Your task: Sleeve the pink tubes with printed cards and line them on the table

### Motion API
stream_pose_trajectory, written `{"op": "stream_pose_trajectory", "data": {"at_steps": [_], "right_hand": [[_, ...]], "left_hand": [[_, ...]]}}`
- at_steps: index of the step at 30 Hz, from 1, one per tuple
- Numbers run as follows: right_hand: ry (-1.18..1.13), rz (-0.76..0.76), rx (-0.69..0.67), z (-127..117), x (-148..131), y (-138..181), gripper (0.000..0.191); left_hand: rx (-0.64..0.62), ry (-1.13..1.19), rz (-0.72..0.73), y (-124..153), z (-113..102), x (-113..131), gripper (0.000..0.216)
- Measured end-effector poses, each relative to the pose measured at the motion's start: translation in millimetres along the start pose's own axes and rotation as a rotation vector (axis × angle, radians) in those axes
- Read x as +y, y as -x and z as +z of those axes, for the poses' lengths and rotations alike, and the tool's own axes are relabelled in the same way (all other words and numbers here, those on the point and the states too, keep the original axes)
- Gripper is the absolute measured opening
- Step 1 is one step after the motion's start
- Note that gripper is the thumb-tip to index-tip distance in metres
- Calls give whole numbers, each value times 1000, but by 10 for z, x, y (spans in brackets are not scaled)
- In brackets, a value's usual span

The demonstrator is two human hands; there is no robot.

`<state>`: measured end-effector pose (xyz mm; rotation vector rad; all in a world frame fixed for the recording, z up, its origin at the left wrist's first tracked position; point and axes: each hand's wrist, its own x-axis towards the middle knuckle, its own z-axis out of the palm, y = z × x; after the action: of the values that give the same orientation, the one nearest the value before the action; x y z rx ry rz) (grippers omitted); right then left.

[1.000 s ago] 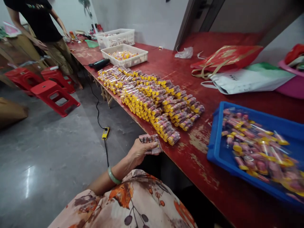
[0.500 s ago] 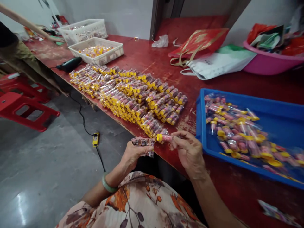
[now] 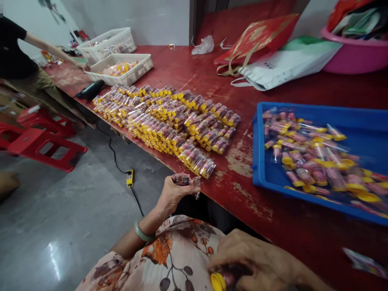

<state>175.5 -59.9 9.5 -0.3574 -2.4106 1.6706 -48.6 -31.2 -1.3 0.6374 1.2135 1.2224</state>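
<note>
So we've got both hands busy here. Our left hand (image 3: 171, 198) is pinching a little bunch of printed wrappers (image 3: 181, 180), thumb laid across the top and fingers closed in narrow, right by the front edge of the red tabletop (image 3: 218, 180). There's a pale green bangle (image 3: 143, 233) on that wrist.

Our right hand (image 3: 254, 256) is down over our floral clothing (image 3: 182, 246), a bit blurry, fingers curled around a yellow-ended tube (image 3: 218, 281) with the yellow end poking out toward our left. We can't really tell how each finger sits on it.

In front of us there's a big stack of tubes (image 3: 163, 123) piled along the near edge, yellow ends mostly facing our side. Off to our right is a blue tray (image 3: 257, 163) with a loose jumble of tubes (image 3: 315, 159), lying every which way. A small shiny packet (image 3: 365, 262) lies nearer us at the right.

Past the stack sit two white crates, the nearer low one (image 3: 142, 68) and the taller one (image 3: 129, 40) behind it. Another person (image 3: 15, 52) stands at the far left, arm over the tabletop.
</note>
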Motion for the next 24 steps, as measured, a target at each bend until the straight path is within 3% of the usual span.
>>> {"op": "stream_pose_trajectory", "data": {"at_steps": [2, 7, 10, 12, 15, 20, 24], "right_hand": [[-39, 27, 80, -82, -27, 42, 55], [-266, 127, 758, -358, 12, 85, 48], [-497, 59, 1027, -430, -1, -34, 38], [-690, 56, 1084, -382, 7, -143, 28], [-872, 247, 1086, -200, 94, -301, 23], [-711, 443, 1020, 0, 269, -507, 29], [-663, 417, 1078, -80, 268, -501, 28]], "left_hand": [[-58, -21, -1, 42, 52, 14, 27], [-99, 9, -13, 77, 137, -16, 25], [-139, 41, -48, 82, 186, -32, 25], [-139, 64, -62, 95, 215, -36, 25], [-68, 95, -79, 122, 244, -55, 27], [-25, 116, -110, 150, 250, -109, 28], [63, 136, -116, 92, 229, -92, 28]]}}
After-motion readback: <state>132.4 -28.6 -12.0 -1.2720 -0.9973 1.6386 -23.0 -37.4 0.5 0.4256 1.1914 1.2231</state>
